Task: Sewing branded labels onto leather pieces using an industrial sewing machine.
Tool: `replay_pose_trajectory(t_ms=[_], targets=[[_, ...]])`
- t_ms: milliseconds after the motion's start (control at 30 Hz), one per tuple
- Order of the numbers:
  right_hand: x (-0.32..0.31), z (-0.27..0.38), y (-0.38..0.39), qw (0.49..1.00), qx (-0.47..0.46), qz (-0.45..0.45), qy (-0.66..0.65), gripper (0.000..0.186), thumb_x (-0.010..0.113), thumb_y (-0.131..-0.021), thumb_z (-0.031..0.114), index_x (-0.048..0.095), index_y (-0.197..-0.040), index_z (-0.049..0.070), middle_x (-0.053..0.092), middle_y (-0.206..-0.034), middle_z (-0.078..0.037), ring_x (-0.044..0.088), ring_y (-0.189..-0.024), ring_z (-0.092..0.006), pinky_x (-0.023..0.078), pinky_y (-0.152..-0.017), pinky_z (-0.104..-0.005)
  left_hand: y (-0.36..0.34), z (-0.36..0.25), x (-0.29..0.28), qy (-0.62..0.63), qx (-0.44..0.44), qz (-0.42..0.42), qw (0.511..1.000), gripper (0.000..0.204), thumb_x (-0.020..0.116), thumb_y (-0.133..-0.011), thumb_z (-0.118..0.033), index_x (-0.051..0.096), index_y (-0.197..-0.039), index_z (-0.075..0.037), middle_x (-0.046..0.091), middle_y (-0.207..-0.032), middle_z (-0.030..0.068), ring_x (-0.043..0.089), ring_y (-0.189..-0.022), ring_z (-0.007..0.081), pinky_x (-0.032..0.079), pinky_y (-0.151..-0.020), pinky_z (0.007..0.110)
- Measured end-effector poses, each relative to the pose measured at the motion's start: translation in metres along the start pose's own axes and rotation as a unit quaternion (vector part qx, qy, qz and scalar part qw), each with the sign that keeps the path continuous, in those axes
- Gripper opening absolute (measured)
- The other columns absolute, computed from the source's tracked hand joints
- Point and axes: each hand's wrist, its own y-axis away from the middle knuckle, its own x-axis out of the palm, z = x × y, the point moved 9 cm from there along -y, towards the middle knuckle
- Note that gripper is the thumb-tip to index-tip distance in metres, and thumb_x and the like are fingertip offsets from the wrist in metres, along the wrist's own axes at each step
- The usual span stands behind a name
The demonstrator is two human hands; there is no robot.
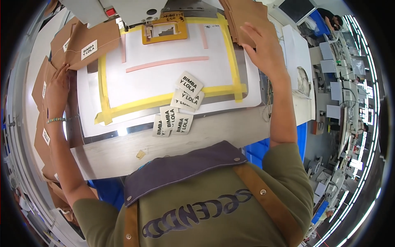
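My left hand (57,88) rests flat, fingers spread, on a pile of brown leather pieces (43,82) at the left edge of the white work plate (135,84). A bead bracelet circles that wrist. My right hand (265,47) reaches up to a stack of brown leather pieces (238,18) at the top right, fingers touching its edge. Several white fabric labels with black print (181,109) lie loose at the plate's front edge. One brown piece with a sewn label (92,45) lies at the upper left under the sewing machine head (123,10).
Yellow tape (164,101) frames the plate, with pink strips (166,63) inside and an orange clamp frame (164,32) at the top. A grey table edge (173,142) runs in front. Other workstations and a person sit at the far right.
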Motion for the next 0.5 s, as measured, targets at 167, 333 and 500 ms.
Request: replay_pose_trajectory(t_ms=[167,333,500], targets=[[0.014,-0.035,0.017,0.995,0.071,0.058,-0.027,0.030,0.074,-0.098,0.014,0.076,-0.128,0.010,0.074,-0.137,-0.006,0.069,-0.123,-0.0341,0.056,-0.105,-0.0435,0.001,-0.017,-0.017,-0.055,-0.016,-0.026,0.998,0.050,0.058,-0.106,-0.008,0.064,-0.153,-0.022,0.060,-0.161,-0.0025,0.075,-0.121,0.0282,0.064,-0.102,0.043],[0.015,-0.063,0.016,0.988,0.052,0.045,-0.136,0.024,0.072,-0.099,0.014,0.079,-0.119,0.002,0.080,-0.125,-0.010,0.076,-0.109,-0.0307,0.060,-0.097,-0.0388,0.004,-0.067,-0.061,0.033,0.015,-0.080,0.996,0.055,0.060,-0.104,-0.003,0.061,-0.155,-0.023,0.061,-0.161,-0.0035,0.076,-0.120,0.0268,0.064,-0.101,0.040],[0.025,-0.088,0.007,0.959,0.120,0.060,-0.250,0.022,0.069,-0.102,0.012,0.079,-0.115,-0.002,0.081,-0.123,-0.010,0.078,-0.100,-0.0240,0.061,-0.089,-0.0350,0.012,-0.115,-0.069,0.169,0.094,-0.085,0.977,0.049,0.067,-0.101,-0.001,0.070,-0.145,-0.021,0.067,-0.154,0.0007,0.077,-0.112,0.0260,0.065,-0.092,0.038]])
